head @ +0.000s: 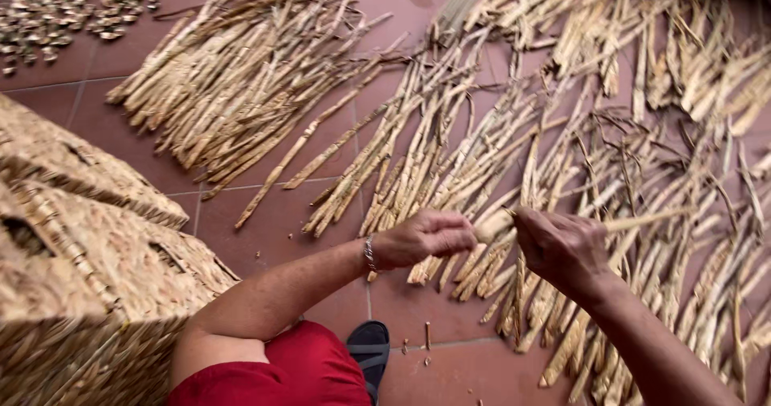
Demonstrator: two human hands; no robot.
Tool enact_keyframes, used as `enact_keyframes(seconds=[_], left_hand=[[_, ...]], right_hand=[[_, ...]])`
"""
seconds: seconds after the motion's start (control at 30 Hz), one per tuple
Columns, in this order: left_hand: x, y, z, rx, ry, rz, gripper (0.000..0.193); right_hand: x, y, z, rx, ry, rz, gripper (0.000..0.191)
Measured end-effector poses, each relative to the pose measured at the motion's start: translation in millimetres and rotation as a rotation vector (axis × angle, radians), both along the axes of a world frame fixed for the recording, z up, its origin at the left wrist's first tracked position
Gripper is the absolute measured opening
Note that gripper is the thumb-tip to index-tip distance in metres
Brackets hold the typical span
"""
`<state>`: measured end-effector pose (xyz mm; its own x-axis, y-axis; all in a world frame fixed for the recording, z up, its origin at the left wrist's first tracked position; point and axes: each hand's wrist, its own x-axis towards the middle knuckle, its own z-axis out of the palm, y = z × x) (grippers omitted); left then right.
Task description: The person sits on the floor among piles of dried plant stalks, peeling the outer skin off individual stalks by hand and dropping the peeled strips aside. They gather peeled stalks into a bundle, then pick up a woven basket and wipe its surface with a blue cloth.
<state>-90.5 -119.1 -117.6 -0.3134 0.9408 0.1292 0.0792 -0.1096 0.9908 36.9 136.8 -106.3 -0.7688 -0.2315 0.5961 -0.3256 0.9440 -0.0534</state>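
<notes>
My left hand (426, 238) and my right hand (560, 246) are both closed on one dried, straw-coloured stalk (642, 220). The left hand pinches its thick pale end; the right hand grips it a little further along, and the thin end sticks out to the right. A bracelet sits on my left wrist. Both hands hover above a spread of similar dried stalks (450, 157) lying on the red tiled floor (273, 221).
A separate heap of stalks (233, 77) lies at the upper left. Woven straw baskets (88, 253) stand at the left edge. Small dark-and-pale pieces (72, 4) are scattered top left. My red trouser leg (273, 374) and dark sandal (369, 350) are at the bottom.
</notes>
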Motion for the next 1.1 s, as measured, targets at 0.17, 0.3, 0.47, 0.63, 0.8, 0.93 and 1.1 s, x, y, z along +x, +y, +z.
enact_keyframes(seconds=[0.17,0.3,0.47,0.63,0.8,0.93,1.1], left_hand=[[-5,3,10,-0.038,0.130,0.378,0.028],[-4,2,19,0.134,0.829,0.580,0.017],[-2,1,21,0.285,1.172,0.505,0.025],[0,0,17,0.135,1.211,0.449,0.017],[16,-6,16,-0.011,0.456,0.111,0.012],[23,-2,21,0.003,-0.125,0.028,0.019],[30,7,32,0.087,-0.195,0.035,0.047]], right_hand=[[8,-11,-1,0.031,-0.076,0.020,0.013],[12,-16,3,0.008,-0.116,0.076,0.014],[17,-8,3,-0.102,-0.087,0.026,0.013],[15,-5,-2,-0.114,-0.082,0.047,0.011],[17,-10,1,0.021,0.008,0.038,0.010],[19,-16,9,0.030,0.037,0.050,0.009],[21,-24,19,0.010,-0.006,0.062,0.007]])
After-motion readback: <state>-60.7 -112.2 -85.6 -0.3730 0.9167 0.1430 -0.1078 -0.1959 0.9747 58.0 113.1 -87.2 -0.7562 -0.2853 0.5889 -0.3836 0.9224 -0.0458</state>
